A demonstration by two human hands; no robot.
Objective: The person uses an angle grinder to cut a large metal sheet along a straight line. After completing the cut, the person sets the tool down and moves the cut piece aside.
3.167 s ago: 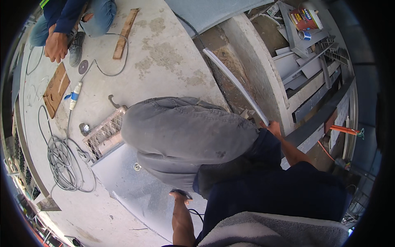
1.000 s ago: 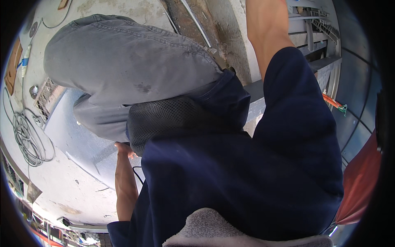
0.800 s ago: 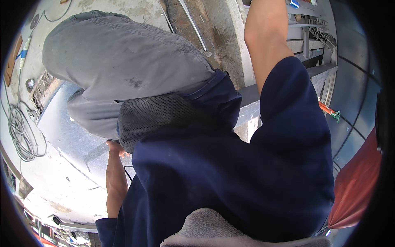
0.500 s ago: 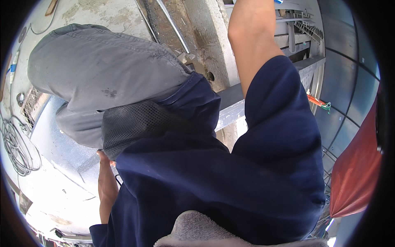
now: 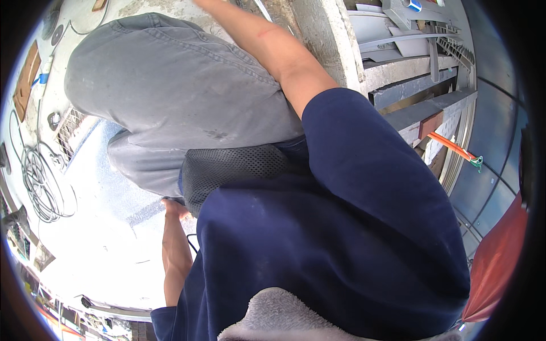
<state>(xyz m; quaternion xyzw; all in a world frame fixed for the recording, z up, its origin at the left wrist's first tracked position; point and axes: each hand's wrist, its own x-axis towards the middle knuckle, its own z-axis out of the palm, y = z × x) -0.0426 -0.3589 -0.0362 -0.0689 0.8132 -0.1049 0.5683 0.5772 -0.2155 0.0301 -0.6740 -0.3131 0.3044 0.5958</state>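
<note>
My left hand [image 5: 174, 209] is low at the left, beside my bent leg in grey trousers [image 5: 170, 85]. The trouser leg and a black mesh panel [image 5: 227, 170] hide most of its fingers, so its grip is unclear. A thin black cord [image 5: 193, 243] shows near that forearm. My right forearm [image 5: 267, 40] stretches across the thigh toward the top edge, and the hand lies beyond the picture. Close to that arm, the end of a bright metal strip [image 5: 263, 8] shows beside a rough concrete edge [image 5: 327, 48].
A coiled cable [image 5: 40, 187] and a wooden board [image 5: 25, 85] lie on the pale floor at the left. At right are metal offcuts [image 5: 387, 42], a blue-and-white cylinder [image 5: 412, 5], a beam [image 5: 432, 108], an orange strap [image 5: 452, 146] and a red cover [image 5: 497, 261].
My right arm has swung left from the metal offcuts, across my thigh. The view has shifted, so the scene sits farther right. My left hand stays beside the leg.
</note>
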